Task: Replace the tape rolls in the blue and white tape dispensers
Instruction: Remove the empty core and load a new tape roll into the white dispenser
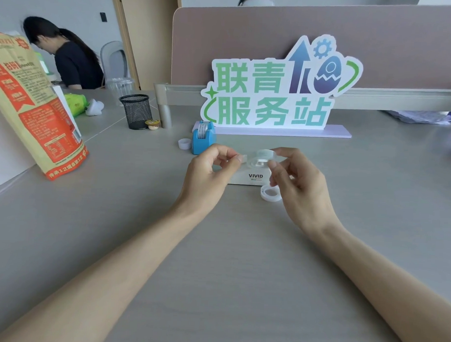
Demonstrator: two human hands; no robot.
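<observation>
while the grey worktop (216, 247) fills most of the head view, a pinkish divider panel (275, 32) stands along its far edge, and a large cut-out sign (273, 95) with green characters rests on a pale lilac base in front of it. at the left edge a tall red and tan paper bag (35, 108) stands upright. further back on the left another person in a black top (74, 63) sits bent over. a black mesh pen cup (136, 111) stands left of the sign.

both forearms reach in from the bottom. the left hand (209, 170) has thumb and forefinger pinched together on the loose end of the tape. the right hand (295, 178) is closed around the clear tape roll (262, 158), holding it by its rim with thumb and fingers. the roll hangs between the two hands, just above the white tape dispenser (249, 178), which sits on the worktop directly beneath and partly hidden behind both hands; the word vivid shows on its side. whether the roll touches the dispenser cannot be told.

the blue tape dispenser (202, 139) stands just beyond the left hand, near the sign's base, with a printed roll seated in it. a white empty core (270, 193) lies flat on the worktop under the right hand's fingers, beside the white dispenser. a second small white ring (184, 143) lies left of the blue dispenser.
</observation>
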